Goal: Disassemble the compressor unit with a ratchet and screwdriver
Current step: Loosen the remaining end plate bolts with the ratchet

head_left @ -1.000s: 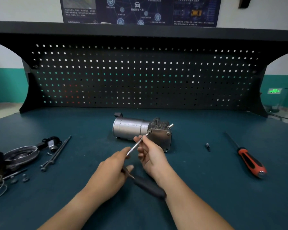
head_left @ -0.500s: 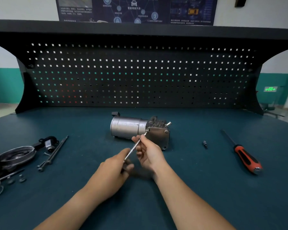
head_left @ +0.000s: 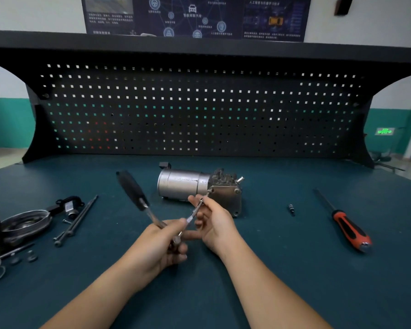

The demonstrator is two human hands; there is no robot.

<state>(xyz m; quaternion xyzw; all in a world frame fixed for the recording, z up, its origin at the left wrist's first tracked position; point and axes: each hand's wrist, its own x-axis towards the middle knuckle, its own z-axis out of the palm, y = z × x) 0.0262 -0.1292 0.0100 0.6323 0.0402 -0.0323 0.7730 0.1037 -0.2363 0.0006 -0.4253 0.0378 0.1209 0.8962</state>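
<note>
Your left hand (head_left: 157, 250) grips the one ratchet (head_left: 132, 192), handle pointing away-left; your right hand (head_left: 215, 222) pinches its extension bar (head_left: 195, 213), aimed at the single compressor (head_left: 183, 184) lying left-right.

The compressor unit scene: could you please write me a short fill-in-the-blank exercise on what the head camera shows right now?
1. The left hand grips the head of the ratchet, whose handle is coloured ___.
2. The extension bar, its tip at the compressor unit, is pinched by the person's ___.
3. The orange-handled screwdriver lies to the ___ of the compressor unit.
Missing words: black; right hand; right.
</note>
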